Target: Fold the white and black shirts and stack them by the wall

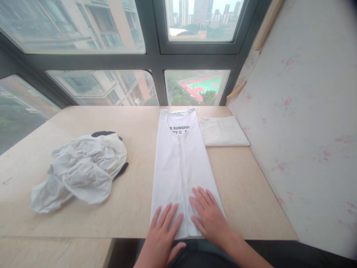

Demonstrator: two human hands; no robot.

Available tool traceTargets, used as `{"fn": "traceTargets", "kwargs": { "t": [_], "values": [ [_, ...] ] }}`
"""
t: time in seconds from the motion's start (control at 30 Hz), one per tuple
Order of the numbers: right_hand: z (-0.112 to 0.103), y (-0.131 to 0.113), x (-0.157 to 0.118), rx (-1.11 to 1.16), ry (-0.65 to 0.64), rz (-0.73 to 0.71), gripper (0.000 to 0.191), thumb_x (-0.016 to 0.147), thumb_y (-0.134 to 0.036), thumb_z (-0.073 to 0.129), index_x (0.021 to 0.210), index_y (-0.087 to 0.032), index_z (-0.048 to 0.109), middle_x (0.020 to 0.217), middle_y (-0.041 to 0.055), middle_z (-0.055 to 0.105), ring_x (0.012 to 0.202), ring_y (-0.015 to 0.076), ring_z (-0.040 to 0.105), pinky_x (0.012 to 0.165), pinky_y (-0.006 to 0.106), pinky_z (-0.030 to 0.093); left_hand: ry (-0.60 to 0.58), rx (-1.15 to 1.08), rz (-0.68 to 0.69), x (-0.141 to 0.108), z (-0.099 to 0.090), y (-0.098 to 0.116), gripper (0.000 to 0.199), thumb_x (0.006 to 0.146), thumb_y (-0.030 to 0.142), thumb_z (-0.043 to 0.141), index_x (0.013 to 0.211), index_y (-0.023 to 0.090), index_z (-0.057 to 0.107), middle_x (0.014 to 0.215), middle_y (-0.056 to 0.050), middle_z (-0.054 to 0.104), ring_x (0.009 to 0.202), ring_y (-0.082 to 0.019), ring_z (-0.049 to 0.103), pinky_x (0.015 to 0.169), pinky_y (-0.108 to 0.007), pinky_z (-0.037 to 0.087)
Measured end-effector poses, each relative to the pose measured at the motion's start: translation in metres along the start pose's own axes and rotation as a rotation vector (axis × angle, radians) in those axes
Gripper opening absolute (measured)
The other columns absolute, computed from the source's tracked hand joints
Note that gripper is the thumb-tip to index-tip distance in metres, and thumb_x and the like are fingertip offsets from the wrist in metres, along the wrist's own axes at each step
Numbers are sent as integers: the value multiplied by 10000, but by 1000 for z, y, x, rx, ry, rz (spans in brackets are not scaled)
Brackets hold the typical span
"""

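A white shirt (pixel 170 160), its sides folded in to a long narrow strip, lies from the window side to the table's front edge. Dark printed letters show inside its neckline at the far end. My left hand (pixel 164 230) rests on the near left part of the shirt, fingers spread. On the near right part lies my right hand (pixel 209 216), flat with its fingers apart. Neither hand grips the cloth.
A crumpled pile of white and black clothes (pixel 80 167) sits on the left of the table (pixel 139 149). At the back right is a folded white cloth (pixel 225 131), beside the papered wall (pixel 301 111). Windows rise behind the table.
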State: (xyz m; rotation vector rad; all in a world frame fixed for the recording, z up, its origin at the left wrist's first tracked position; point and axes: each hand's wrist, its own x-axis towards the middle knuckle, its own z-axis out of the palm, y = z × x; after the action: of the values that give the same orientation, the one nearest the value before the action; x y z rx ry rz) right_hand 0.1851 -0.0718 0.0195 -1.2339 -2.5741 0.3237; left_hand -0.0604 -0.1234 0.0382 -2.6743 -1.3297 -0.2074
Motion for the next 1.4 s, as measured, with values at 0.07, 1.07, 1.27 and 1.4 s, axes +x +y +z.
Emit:
{"fn": "traceTargets", "kwargs": {
  "t": [0.07, 1.07, 1.27, 1.4],
  "values": [
    [-7, 0, -7, 15, -23, -6, 529, 902, -282, 547, 1422, -197, 511, 1578, 107, 361, 1470, 318, 290, 1161, 541, 350, 8, -23, 34, -6, -3, -5, 673, 883, 636, 526, 1430, 245, 503, 1533, -97, 446, 1399, -302, 396, 1128, -444, 333],
    [-32, 163, 324, 159, -232, 300, 214, 792, -203, 624, 973, -228, 737, 1015, 37, 735, 924, 195, 657, 773, 242, 471, -381, -421, -285, 309, 60, -242, 298, 925, 429, 597, 995, 146, 659, 1013, -57, 679, 928, -179, 640, 872, -395, 522],
    [-34, 164, 328, 217, -203, 241, 215, 869, -233, 583, 1011, -216, 743, 998, 27, 724, 897, 162, 644, 747, 214, 453, -327, -455, -285, 316, 55, -244, 211, 924, 328, 543, 958, 174, 682, 972, -50, 714, 880, -173, 645, 796, -308, 495],
    [-25, 163, 322, 207, -166, 260, 213, 873, -226, 573, 1002, -204, 740, 945, 31, 718, 849, 162, 637, 725, 230, 446, -305, -434, -315, 311, 60, -237, 178, 897, 273, 552, 964, 175, 685, 970, -47, 721, 864, -180, 653, 771, -307, 494]
  ]
}}
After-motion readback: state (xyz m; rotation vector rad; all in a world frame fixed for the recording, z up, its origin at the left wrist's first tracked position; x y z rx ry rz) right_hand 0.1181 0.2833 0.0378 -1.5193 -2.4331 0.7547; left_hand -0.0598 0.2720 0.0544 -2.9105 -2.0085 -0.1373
